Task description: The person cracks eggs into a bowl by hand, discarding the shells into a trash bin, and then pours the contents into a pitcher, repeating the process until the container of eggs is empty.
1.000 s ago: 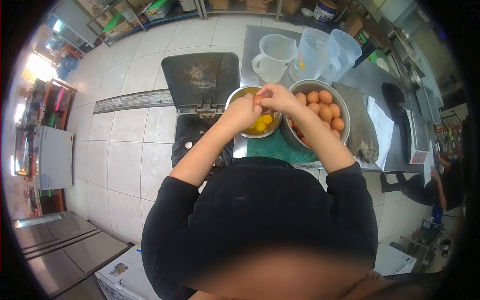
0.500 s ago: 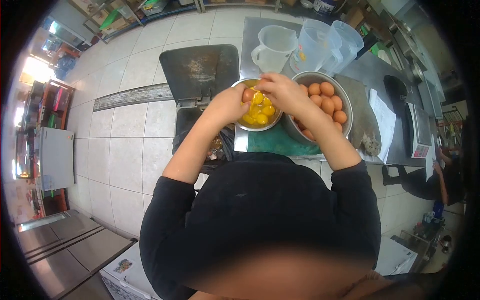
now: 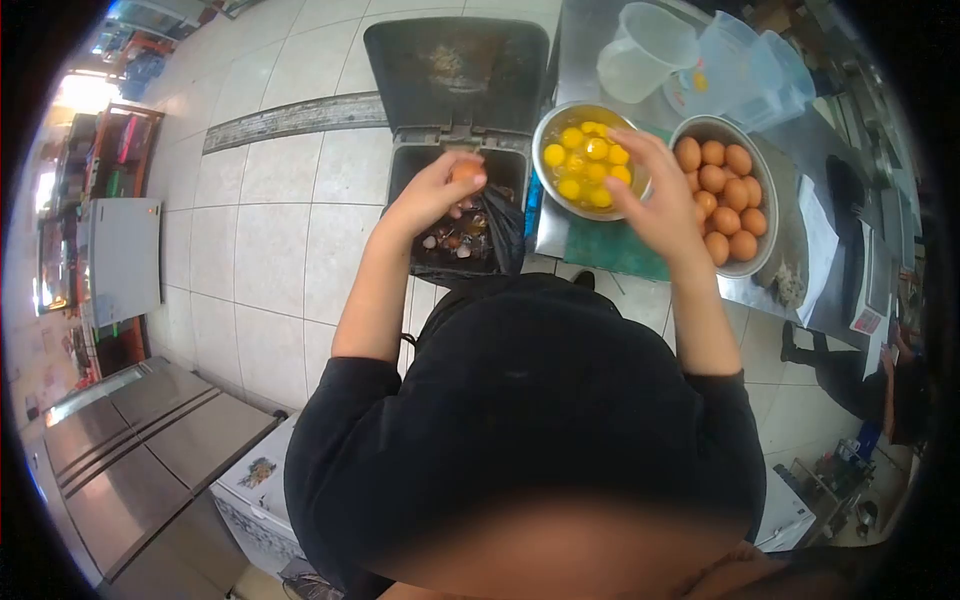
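Note:
My left hand [image 3: 432,193] is over the open waste bin [image 3: 402,168], its fingers closed round a brown eggshell [image 3: 467,172]. Broken shells [image 3: 455,243] lie in the black bag inside the bin. To the right, a metal bowl [image 3: 553,128] holds several yolks [image 3: 596,150] in clear egg white. My right hand [image 3: 657,195] hovers at the bowl's right edge, thumb and fingers apart, with nothing in it. Just beyond that hand, a larger metal pot [image 3: 769,205] is filled with whole brown eggs [image 3: 735,190].
Translucent plastic jugs [image 3: 650,50] stand at the far end of the steel table [image 3: 575,55]. A green cloth [image 3: 610,250] lies under the bowl's near side. The bin lid [image 3: 458,75] is raised. At the far right are a scale [image 3: 872,290] and another person [image 3: 850,375].
My left hand has moved left from the bowl to above the bin, carrying the shell. My right hand has drawn back to the bowl's right side and opened. The camera view has shifted.

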